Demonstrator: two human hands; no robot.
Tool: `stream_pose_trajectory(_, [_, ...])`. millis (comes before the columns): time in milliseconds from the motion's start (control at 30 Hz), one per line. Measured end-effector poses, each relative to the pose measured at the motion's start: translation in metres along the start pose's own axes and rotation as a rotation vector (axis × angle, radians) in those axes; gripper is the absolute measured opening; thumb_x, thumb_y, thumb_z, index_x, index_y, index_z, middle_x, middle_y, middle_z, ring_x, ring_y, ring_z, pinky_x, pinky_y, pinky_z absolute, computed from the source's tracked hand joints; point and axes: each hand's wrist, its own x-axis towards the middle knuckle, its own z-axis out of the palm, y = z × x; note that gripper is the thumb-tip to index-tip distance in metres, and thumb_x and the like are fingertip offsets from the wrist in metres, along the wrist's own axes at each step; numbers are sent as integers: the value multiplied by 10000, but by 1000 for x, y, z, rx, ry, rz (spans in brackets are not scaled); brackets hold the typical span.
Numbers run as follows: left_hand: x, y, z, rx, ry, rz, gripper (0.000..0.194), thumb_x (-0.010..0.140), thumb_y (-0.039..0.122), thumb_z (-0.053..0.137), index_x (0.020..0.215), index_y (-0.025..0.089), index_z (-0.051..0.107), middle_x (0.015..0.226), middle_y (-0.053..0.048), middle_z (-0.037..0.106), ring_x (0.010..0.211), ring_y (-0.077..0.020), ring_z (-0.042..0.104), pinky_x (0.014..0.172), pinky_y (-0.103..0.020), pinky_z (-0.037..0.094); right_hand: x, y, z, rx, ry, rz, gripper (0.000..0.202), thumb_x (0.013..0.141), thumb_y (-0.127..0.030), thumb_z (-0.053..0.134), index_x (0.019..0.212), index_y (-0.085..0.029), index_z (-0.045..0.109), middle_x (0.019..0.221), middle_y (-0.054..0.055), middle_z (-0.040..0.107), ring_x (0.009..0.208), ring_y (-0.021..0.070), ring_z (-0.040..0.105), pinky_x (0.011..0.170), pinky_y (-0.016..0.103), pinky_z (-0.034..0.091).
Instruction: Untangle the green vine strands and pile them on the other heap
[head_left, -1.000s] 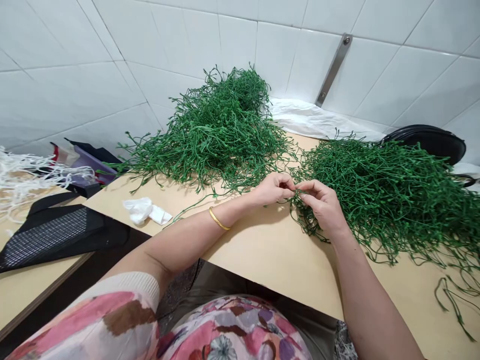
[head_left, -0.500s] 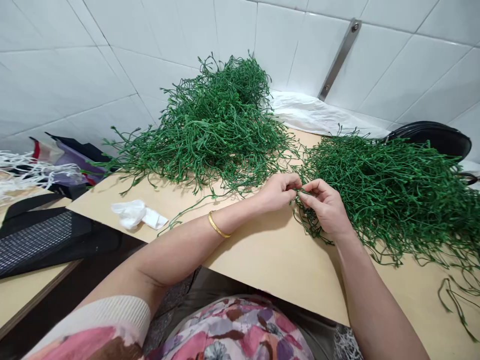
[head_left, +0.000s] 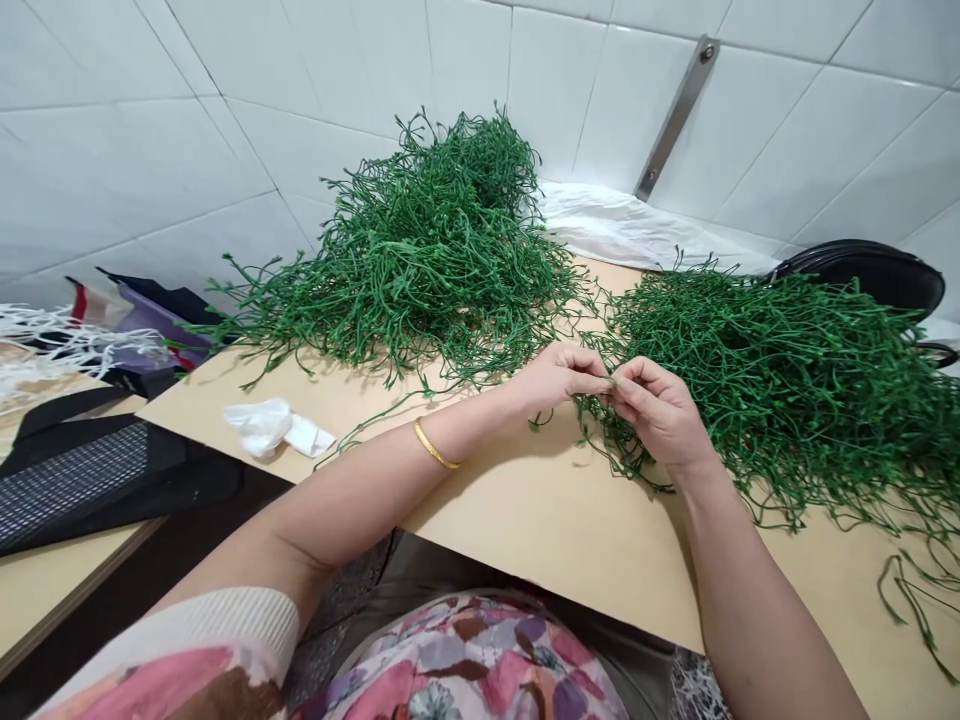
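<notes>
My left hand (head_left: 564, 380) and my right hand (head_left: 663, 412) meet over the near part of the table, fingertips almost touching. Both are closed in a pinch on a thin green plastic stem (head_left: 538, 423), mostly hidden by the fingers; a short bit of it hangs below my left hand. Behind and left of the hands rises a tall heap of green plastic stems (head_left: 427, 260) with small budded tips. A second, lower heap of such stems (head_left: 795, 390) spreads beside my right hand, with loose strands under its fingers.
A crumpled white tissue (head_left: 262, 425) lies left on the wooden tabletop (head_left: 517, 510). White cloth (head_left: 637, 235) and a black bag (head_left: 870, 275) are at the back, against the tiled wall. Black mesh material (head_left: 75, 480) and white strands (head_left: 75, 335) occupy a separate surface at left.
My left fingers have straightened and shifted slightly right, toward my right fingertips. A green stem end now shows below my left hand. The heaps look the same.
</notes>
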Motion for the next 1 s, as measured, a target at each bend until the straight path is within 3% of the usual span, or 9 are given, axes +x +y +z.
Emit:
stream_pose_trajectory(200, [0,0,-3,-244,-244,-81,163,609,260,663,635,123,579,581,17,527,485,-41,387,432,-204,212,-6,-10,-4,239,-151,45,258,653,-375,646,633,-202,456,483,-78,278,413,52,225,438,232,324])
stream_pose_trajectory(300, [3,-5,-9,-394,-147,-87,198,567,247,696,602,121,548,614,10,536,494,-35,402,396,-182,193,-10,-20,-7,307,-201,-57,308,642,-394,638,583,-205,402,470,-81,251,402,57,243,449,254,352])
stream_pose_trajectory(400, [7,-7,-21,-527,27,-114,215,567,217,706,622,123,520,666,15,553,457,-7,355,363,-156,148,-11,-28,-11,300,-119,-152,265,691,-370,604,620,-203,410,498,-89,261,388,38,228,521,276,399])
stream_pose_trajectory(500, [10,-4,-31,-600,141,-93,194,591,180,693,656,118,521,717,12,570,440,10,337,366,-137,185,-7,-24,-13,65,148,-221,166,759,-330,554,697,-209,458,565,-71,364,434,50,327,624,297,427])
stream_pose_trajectory(600, [10,1,-34,-606,177,-68,186,595,164,691,666,112,528,706,6,566,454,3,381,388,-139,251,0,-11,-16,-392,384,-336,108,779,-306,528,751,-203,523,653,-18,475,580,102,452,631,287,419])
stream_pose_trajectory(700, [7,6,-32,-590,202,-57,211,587,185,703,669,115,522,667,12,546,483,-16,435,421,-150,302,6,1,-18,-848,386,-406,139,768,-276,523,864,-193,580,894,63,554,823,176,515,685,318,429])
stream_pose_trajectory(767, [5,5,-30,-527,224,-72,228,583,207,707,659,116,513,629,20,526,483,-27,443,426,-162,308,7,4,-19,-997,406,-443,196,765,-261,515,931,-185,588,1017,101,544,948,216,502,724,347,436])
stream_pose_trajectory(900, [7,-6,-23,-271,235,-98,237,583,233,702,612,120,496,531,53,452,422,-16,362,393,-172,251,3,0,-13,-948,577,-543,194,823,-233,432,901,-174,599,928,92,587,898,200,530,788,361,422])
stream_pose_trajectory(1000, [8,-14,-18,-190,201,-81,230,598,256,689,616,123,502,508,62,433,409,-12,339,392,-176,250,-1,-4,0,-855,378,-474,183,819,-267,469,912,-187,605,911,67,618,868,184,543,787,336,421])
